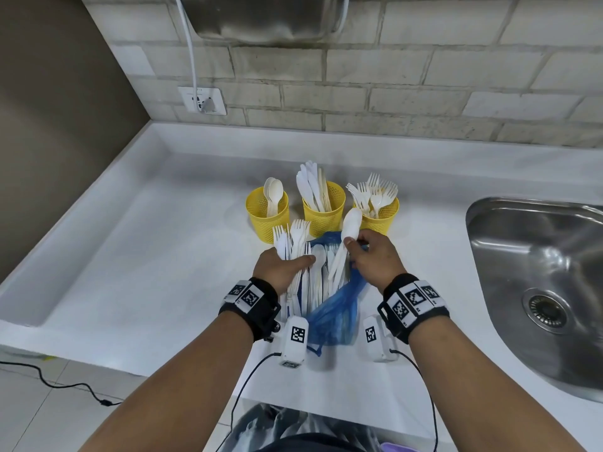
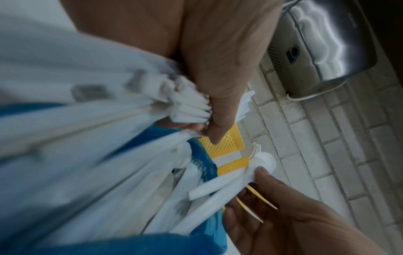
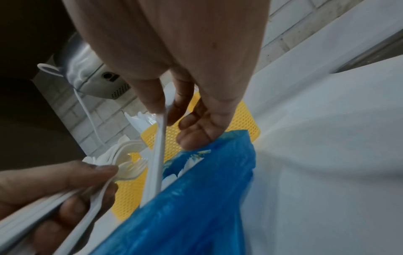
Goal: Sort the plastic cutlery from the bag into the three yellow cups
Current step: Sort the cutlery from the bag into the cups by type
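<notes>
**Spoon lifted over the wrong cup**

The right hand (image 1: 375, 256) pinches a white spoon (image 1: 350, 223) between thumb and forefinger, its bowl up by the fork cup (image 1: 380, 218); the spoon cup (image 1: 267, 213) stands on the far left, past the knife cup (image 1: 323, 212). Dropped here, I judge it would mis-sort.

The left hand (image 1: 284, 265) grips a fan of forks (image 1: 292, 238) above the blue bag (image 1: 336, 308) on the surface (image 1: 146, 256); a loosened hold could scatter them.

Only the right wrist view shows the lower fingers (image 3: 196, 138) touching the bag's rim.
</notes>
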The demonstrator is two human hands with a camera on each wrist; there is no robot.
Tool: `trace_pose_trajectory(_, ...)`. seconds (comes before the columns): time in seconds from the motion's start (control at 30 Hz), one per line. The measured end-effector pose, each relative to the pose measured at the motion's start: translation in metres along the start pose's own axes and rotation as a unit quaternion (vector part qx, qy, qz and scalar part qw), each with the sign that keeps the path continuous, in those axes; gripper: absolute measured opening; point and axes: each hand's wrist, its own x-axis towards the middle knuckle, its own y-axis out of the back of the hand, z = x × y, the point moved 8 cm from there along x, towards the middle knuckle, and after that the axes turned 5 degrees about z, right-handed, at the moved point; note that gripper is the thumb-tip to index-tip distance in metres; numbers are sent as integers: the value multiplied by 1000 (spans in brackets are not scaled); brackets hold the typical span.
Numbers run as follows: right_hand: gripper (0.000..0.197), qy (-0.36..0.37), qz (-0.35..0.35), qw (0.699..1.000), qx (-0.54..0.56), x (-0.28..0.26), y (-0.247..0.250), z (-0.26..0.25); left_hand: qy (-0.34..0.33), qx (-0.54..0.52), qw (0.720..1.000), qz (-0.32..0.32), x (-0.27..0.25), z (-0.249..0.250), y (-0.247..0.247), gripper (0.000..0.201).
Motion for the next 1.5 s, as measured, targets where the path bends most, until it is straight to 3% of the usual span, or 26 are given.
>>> trace_pose_trajectory(0.2,11,-13,-66,996,52,-14,-16,-15,-43,-27,998,-36,-7,20,-16,31)
trace_pose_trajectory(0.27,16,-26,-92,995,37,-17,-25,-17,-49,-3,998,-40,-6,22,-20,33)
trace_pose_trajectory(0.43,39,-77,-115,990,-34,-15,-41,-8,-2,98,995,-3,1,5,-18,30)
trace_pose_trajectory(0.6,27,-88,-147,977,-130,-13,-58,-18,53,119,991,-15,2,-17,-15,45)
trace_pose_trajectory(0.7,34,-81,-133,972,-178,-10,-65,-17,39,118,992,-20,0,-18,-16,27)
trace_pose_trajectory(0.77,19,-87,-129,969,-191,-10,-71,-20,33,127,991,-26,0,-16,-17,26)
trace_pose_trajectory(0.9,41,-80,-116,960,-241,-10,-74,-22,16,169,985,-38,-1,-12,-18,22)
trace_pose_trajectory(1.03,38,-89,-99,966,-221,-7,-74,-17,13,159,986,-42,-1,-12,-19,26)
trace_pose_trajectory(1.2,38,-96,-70,975,-188,-7,-72,-16,8,171,984,-55,-1,-8,-23,16)
trace_pose_trajectory(1.37,36,-123,-56,982,-135,-1,-69,-12,14,147,987,-66,-1,-9,-25,26)
trace_pose_trajectory(1.5,15,-117,-24,988,-97,0,-58,-11,8,132,990,-57,-2,-6,-24,31)
